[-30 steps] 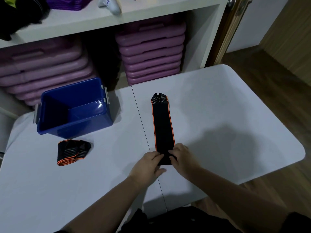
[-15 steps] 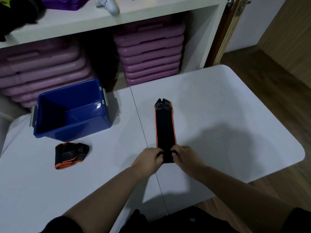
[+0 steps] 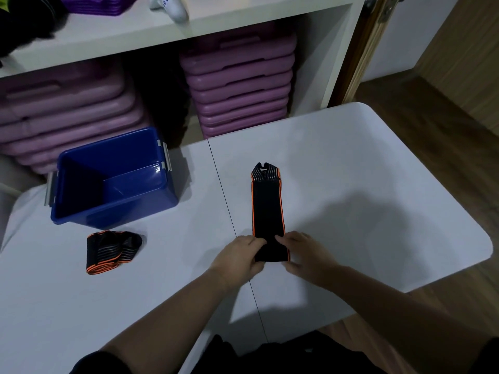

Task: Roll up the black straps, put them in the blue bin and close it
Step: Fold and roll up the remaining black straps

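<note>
Two black straps with orange edging are seen on the white surface (image 3: 351,171). One strap (image 3: 267,209) is laid out flat and straight, running away from the person, its striped far end pointing toward the shelf (image 3: 135,36). Its near end is being turned over into the start of a roll, so the rolling step is judged to be in hand and only just begun. The left hand (image 3: 237,259) is closed in a pinching grip on the left side of that near end, and the right hand (image 3: 305,252) is closed likewise on the right side, the fingertips of both pressed down onto the fabric.

A second strap (image 3: 110,251) lies bunched in a loose heap well to the left, just in front of the blue bin (image 3: 113,211); it is not rolled. The bin stands open at the far left of the surface, with nothing seen inside it. No lid can be made out in this view.

For the next move, the folded end would need to be kept tight and square while it is pushed forward along the flat length, both edges being advanced evenly so that the roll does not skew. Most of the task is judged to remain: this roll, the second strap, the loading and the closing.
</note>
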